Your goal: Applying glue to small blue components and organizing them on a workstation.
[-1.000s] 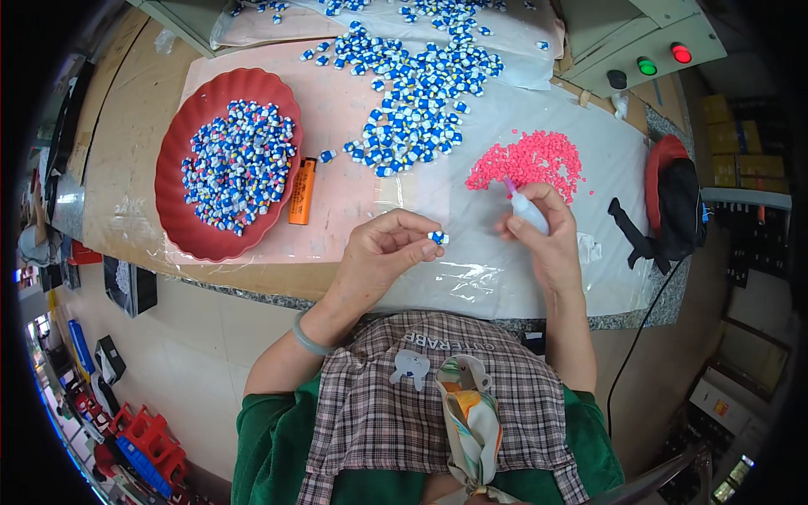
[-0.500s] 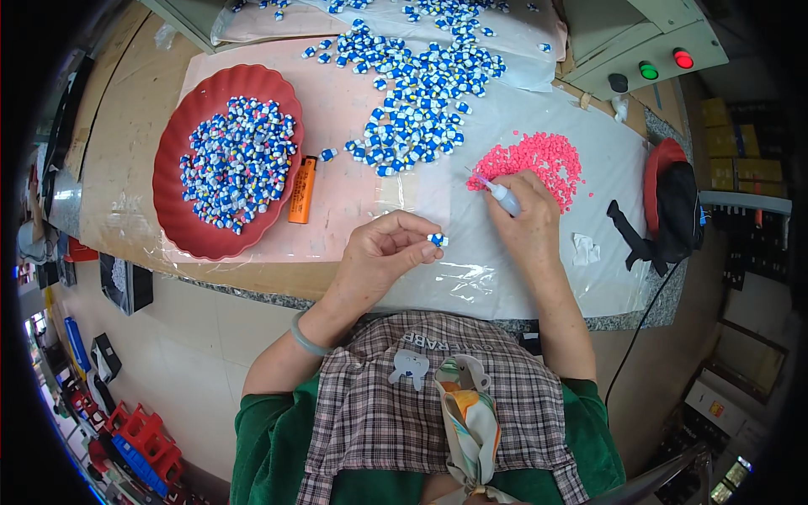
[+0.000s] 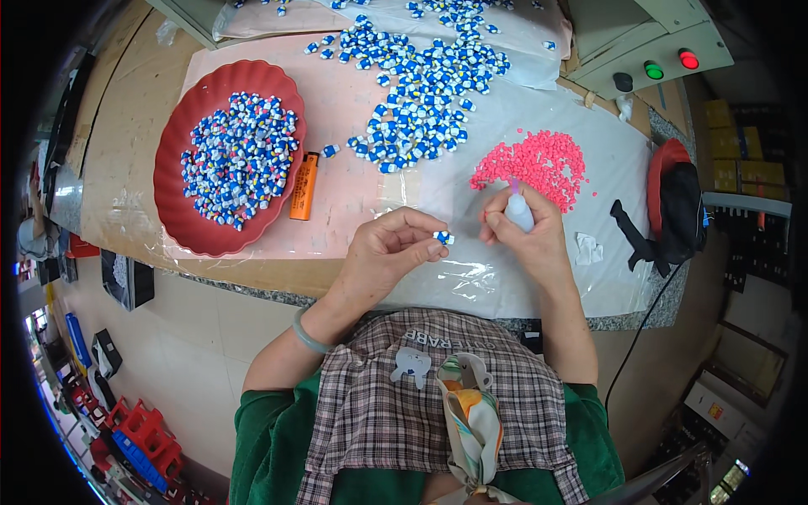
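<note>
Over the near side of the worktop, the left hand has a tiny blue-and-white piece pinched, and the right hand is gripping a little bottle by the pink bits.

Watching from my end through the head camera, I see the left hand pinching a small blue-and-white piece, while the right hand grips a pale bottle, its purple nozzle toward the pink bits spread on a plastic sheet. Beyond both hands I have a loose pile of similar pieces, and leftward a red bowl holding more, with a long orange object just beside it
</note>
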Demonstrator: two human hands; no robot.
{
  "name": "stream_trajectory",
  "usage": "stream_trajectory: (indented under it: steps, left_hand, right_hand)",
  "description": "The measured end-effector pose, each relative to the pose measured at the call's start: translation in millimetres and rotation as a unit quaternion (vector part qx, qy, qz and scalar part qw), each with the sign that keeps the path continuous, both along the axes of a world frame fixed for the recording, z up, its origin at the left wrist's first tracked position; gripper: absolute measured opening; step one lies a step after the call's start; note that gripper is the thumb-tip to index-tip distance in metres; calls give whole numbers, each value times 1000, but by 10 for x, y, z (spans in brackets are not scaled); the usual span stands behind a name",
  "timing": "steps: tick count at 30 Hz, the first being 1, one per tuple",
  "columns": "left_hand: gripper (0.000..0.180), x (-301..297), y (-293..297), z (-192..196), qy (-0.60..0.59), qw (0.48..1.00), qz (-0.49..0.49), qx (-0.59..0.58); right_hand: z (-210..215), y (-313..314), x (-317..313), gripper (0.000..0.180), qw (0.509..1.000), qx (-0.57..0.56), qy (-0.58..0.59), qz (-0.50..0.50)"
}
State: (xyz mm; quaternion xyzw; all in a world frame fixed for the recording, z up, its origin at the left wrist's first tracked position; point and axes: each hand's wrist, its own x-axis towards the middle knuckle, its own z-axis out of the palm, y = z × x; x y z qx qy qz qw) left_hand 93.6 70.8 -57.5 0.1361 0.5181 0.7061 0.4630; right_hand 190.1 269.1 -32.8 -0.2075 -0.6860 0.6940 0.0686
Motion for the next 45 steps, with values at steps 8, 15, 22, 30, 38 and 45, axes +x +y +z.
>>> stream_trajectory:
  steps: [8,15,22,30,38,45]
  left_hand:
    - [20,36,45,36,36,999,13,-5]
    - [18,82,57,0,153,988,16,-13]
    - [17,71,71,79,256,966,21,-34]
    - [18,73,50,62,368,929,15,-43]
    - [21,70,26,-11,102,995,6,-3]
    - [27,-318,-40,58,196,978,76,-7]
  right_hand:
    - [45,-151,94,9,993,-118,-4,5]
    - [45,-292,129,19,999,-23,-8,24]
    - [33,-326,131,19,999,28,-36,18]
    - [-50,-389,135,19,992,121,4,22]
    - [-87,-379,109,28,953,292,79,18]
    - [-70,-292,177,26,987,159,-24,7]
